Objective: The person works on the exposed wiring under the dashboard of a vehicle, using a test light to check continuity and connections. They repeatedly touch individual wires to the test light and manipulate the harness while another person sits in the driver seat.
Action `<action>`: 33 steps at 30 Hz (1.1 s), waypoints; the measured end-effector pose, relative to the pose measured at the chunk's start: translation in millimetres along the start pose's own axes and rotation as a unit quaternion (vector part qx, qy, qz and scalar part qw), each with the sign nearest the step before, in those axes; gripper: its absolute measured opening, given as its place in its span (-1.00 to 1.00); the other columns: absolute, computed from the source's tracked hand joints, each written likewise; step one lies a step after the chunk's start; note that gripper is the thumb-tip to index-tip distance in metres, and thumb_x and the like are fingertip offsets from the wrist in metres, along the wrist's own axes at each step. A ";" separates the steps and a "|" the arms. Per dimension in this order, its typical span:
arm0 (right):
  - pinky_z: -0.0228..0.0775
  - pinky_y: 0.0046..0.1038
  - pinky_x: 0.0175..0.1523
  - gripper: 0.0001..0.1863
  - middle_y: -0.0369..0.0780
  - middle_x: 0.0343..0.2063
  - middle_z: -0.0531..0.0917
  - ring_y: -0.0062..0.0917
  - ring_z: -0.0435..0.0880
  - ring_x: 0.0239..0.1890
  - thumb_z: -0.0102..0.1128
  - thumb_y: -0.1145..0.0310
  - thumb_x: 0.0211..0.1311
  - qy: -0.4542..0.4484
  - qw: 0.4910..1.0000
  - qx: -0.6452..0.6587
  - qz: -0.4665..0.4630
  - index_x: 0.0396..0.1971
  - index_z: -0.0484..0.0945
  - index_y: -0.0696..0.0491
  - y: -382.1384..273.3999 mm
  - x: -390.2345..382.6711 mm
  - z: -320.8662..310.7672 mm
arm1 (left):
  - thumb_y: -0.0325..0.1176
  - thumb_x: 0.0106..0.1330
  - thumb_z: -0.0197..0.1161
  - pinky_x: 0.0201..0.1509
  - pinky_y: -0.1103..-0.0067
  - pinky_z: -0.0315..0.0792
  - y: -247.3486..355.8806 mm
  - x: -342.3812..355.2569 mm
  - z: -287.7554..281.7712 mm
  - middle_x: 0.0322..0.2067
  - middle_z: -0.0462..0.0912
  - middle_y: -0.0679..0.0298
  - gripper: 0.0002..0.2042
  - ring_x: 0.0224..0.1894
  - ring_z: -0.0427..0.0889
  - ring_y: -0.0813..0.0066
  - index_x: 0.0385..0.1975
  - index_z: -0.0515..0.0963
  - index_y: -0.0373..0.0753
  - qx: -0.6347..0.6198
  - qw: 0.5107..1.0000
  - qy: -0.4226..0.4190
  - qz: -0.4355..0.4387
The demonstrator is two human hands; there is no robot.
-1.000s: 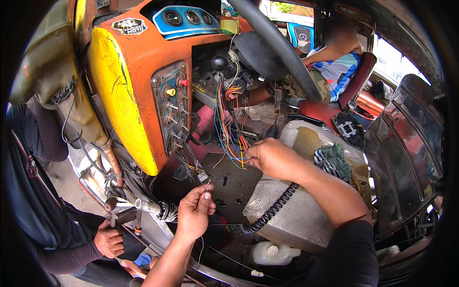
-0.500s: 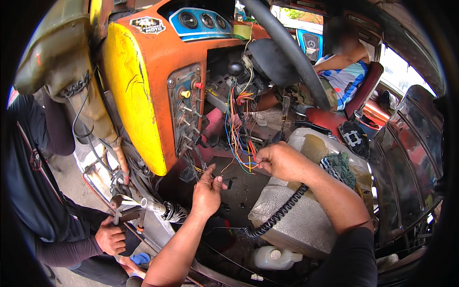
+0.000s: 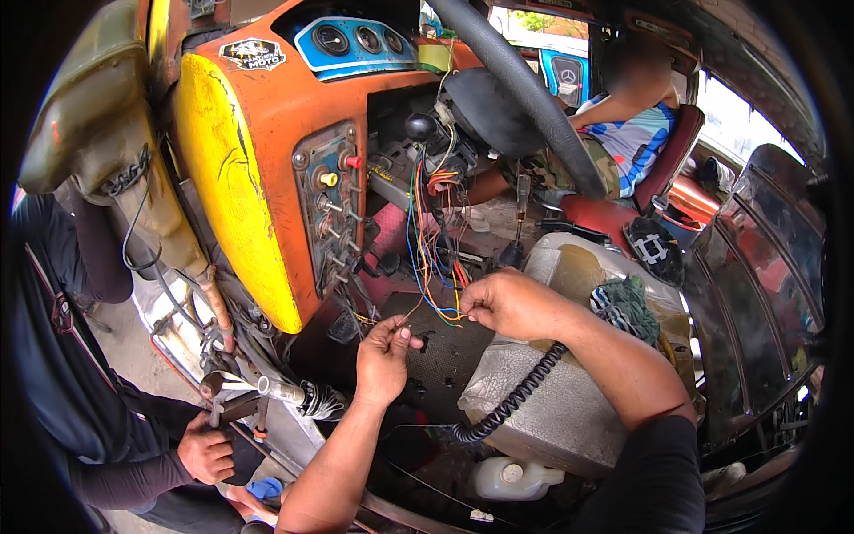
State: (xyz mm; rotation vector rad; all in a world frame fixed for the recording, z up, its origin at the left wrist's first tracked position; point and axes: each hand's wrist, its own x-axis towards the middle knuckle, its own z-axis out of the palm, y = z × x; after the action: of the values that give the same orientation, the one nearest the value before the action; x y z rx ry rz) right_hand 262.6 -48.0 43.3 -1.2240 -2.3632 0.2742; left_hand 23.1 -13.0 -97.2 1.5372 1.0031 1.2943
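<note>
A loose bundle of colored wires [image 3: 425, 233] hangs from the steering column under the black steering wheel [image 3: 525, 84]. My right hand [image 3: 511, 305] is closed in a pinch on the ends of wires at the bundle's bottom, a blue one among them. My left hand [image 3: 382, 360] is just to the left, thumb and index finger brought together. A thin brown wire [image 3: 414, 309] runs from the bundle to its fingertips and appears pinched there. Both hands are above the dark floor mat [image 3: 445, 347].
An orange dashboard [image 3: 267, 98] with knobs and gauges stands left. A silver-covered engine box [image 3: 543, 400] sits under my right arm, with a black coiled cable [image 3: 511, 400] across it. A white jug [image 3: 514, 479] lies below. One person sits far right; another person's hand [image 3: 206, 454] grips something lower left.
My left fingers have closed onto the brown wire's end, where they were apart from it before. My right hand has shifted slightly left with its wires. The whole view has shifted a little.
</note>
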 end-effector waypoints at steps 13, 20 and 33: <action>0.61 -0.22 -0.16 -0.91 -0.02 -0.42 0.75 -0.13 0.80 -0.29 0.34 0.53 0.20 -0.005 1.000 -0.008 -0.005 -0.30 0.70 0.16 4.4 -0.6 2.7 | -0.41 0.58 0.20 -0.09 0.64 0.50 -2.4 -0.1 0.9 -0.39 0.77 0.29 -0.74 -0.31 0.64 0.69 0.10 0.55 -0.44 0.026 0.999 0.044 0.010; 0.62 -0.25 -0.13 -0.88 -0.03 -0.39 0.77 -0.17 0.81 -0.27 0.34 0.52 0.22 -0.015 1.000 0.013 -0.009 -0.26 0.71 0.17 3.3 -0.7 4.0 | -0.36 0.60 0.19 0.01 0.60 0.51 -5.5 1.7 -3.3 -0.24 0.78 0.29 -0.83 -0.20 0.67 0.62 -0.03 0.57 -0.34 -0.004 1.000 0.023 -0.003; 0.58 -0.20 -0.08 -0.86 -0.05 -0.35 0.77 -0.16 0.79 -0.24 0.34 0.48 0.24 -0.073 0.996 0.047 -0.014 -0.21 0.68 0.15 -13.8 -0.5 11.1 | -0.34 0.54 0.27 0.16 0.53 0.53 30.2 -0.9 -0.2 0.08 0.73 0.19 -0.87 0.00 0.67 0.52 -0.10 0.69 -0.22 -0.414 0.896 -0.143 -0.067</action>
State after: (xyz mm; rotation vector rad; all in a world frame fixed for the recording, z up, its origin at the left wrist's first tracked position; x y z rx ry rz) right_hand 247.6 -56.1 38.7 -1.1599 -2.4588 0.4763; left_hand 24.2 -22.8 -68.7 0.9242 0.2753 1.1311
